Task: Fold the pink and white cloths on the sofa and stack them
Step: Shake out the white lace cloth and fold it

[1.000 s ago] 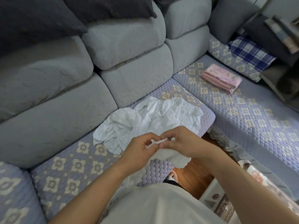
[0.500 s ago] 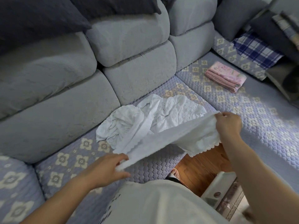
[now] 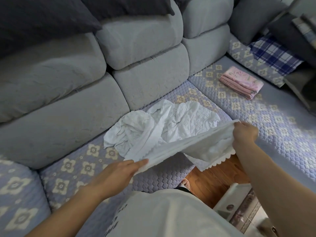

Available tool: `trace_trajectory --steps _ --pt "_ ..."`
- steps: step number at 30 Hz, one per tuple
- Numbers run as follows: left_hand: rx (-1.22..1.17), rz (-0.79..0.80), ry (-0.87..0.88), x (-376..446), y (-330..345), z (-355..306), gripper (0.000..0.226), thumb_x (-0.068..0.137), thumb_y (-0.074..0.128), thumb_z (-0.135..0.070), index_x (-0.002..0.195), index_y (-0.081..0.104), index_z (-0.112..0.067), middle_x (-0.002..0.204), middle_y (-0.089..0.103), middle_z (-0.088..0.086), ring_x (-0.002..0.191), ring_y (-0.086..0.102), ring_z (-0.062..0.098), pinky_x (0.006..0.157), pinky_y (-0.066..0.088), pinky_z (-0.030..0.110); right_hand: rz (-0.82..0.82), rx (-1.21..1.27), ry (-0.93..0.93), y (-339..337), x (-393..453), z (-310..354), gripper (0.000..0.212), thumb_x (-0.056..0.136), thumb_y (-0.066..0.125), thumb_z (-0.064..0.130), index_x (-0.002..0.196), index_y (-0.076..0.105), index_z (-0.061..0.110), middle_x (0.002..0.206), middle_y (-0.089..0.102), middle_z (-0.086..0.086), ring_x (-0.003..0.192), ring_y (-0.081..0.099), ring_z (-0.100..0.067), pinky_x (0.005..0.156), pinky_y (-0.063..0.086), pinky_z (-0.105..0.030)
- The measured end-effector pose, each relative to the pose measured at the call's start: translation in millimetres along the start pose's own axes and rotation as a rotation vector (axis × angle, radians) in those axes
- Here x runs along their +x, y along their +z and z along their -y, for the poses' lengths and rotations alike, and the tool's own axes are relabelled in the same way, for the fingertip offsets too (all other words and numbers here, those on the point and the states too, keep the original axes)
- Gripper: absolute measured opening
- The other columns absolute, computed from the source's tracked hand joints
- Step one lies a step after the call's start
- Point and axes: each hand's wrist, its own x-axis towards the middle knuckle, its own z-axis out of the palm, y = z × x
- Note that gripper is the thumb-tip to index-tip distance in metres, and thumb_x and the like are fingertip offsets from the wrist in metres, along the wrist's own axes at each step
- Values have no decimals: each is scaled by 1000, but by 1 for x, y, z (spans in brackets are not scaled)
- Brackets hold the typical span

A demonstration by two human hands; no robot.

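A crumpled white cloth (image 3: 172, 127) with embossed flowers and a scalloped hem lies on the sofa seat (image 3: 71, 170). One edge of it is stretched taut between my two hands, lifted off the seat. My left hand (image 3: 118, 173) grips the near-left end of that edge. My right hand (image 3: 244, 134) pinches the far-right end, with the hem hanging below it over the seat corner. A folded pink cloth (image 3: 242, 82) rests on the right sofa section, well apart from the white one.
Grey back cushions (image 3: 147, 57) rise behind the seat. A blue plaid cloth (image 3: 273, 55) and dark cushions (image 3: 290, 31) crowd the far right. Wooden floor (image 3: 215, 177) and a white table edge (image 3: 234, 197) sit below the seat corner.
My hands started together at one spot on the cloth's edge, then slid apart, left toward me and right outward. The edge is now pulled straight and raised between them.
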Motion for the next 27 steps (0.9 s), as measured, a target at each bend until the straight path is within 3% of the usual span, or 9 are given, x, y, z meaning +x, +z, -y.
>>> trace_trajectory --steps 2,6,8,10,13,17,21,25,27 --pt "-4 44 -57 1 4 0 76 96 40 -4 141 13 -59 95 46 -13 82 52 11 69 45 26 9 3 -9 0 -2 -2 26 94 63 26 117 71 18 104 67 -6 92 64 -27 86 55 -39" --pt "-30 122 -15 -1 11 6 77 94 44 -1 142 37 -60 90 42 -13 76 45 8 63 37 25 21 15 -19 -1 -2 -3 27 93 64 27 117 72 18 106 69 -7 95 66 -26 87 55 -36" --pt "-91 155 -28 -2 10 2 49 101 43 -18 128 55 -57 91 50 -14 79 49 5 69 44 27 16 23 -14 -4 0 -4 27 92 65 27 117 72 19 107 69 -7 97 66 -27 90 56 -39" --pt "-158 148 -56 -3 6 -6 19 98 46 -45 101 65 -48 92 56 -17 86 55 2 76 47 25 15 26 -16 -6 2 -4 28 93 64 27 118 72 18 107 69 -7 95 66 -26 89 56 -39" --pt "-249 44 -34 -2 5 -10 24 88 56 -63 80 59 -41 92 54 -20 84 57 3 70 45 18 51 27 -20 -11 7 -8 30 92 61 19 119 70 10 114 70 -16 80 60 -18 75 50 -33" --pt "-356 -231 -26 -4 1 -13 29 92 55 -53 77 57 -27 79 52 -15 69 54 10 59 39 18 58 -10 5 -18 11 -12 26 92 61 18 115 70 10 114 71 -12 84 58 -18 61 48 -26" --pt "-430 -410 -157 -8 -10 -17 22 97 59 -35 79 49 -30 70 49 -5 59 47 16 57 46 38 30 -59 13 -19 9 -17 16 92 65 26 106 72 24 98 67 -5 84 62 -24 78 53 -36" --pt "-569 -396 -406 6 -20 -17 21 98 59 -18 106 61 -38 83 61 -14 79 60 7 73 47 29 116 -136 -111 -18 3 -27 21 92 66 26 111 73 18 96 69 -5 83 63 -23 78 53 -35" --pt "-554 -425 -534 15 -24 -8 21 99 57 -14 98 67 -32 89 68 -15 88 64 13 74 47 29 191 -119 -154 -19 -1 -32 20 93 68 22 111 73 16 104 69 -6 92 64 -24 79 50 -35"
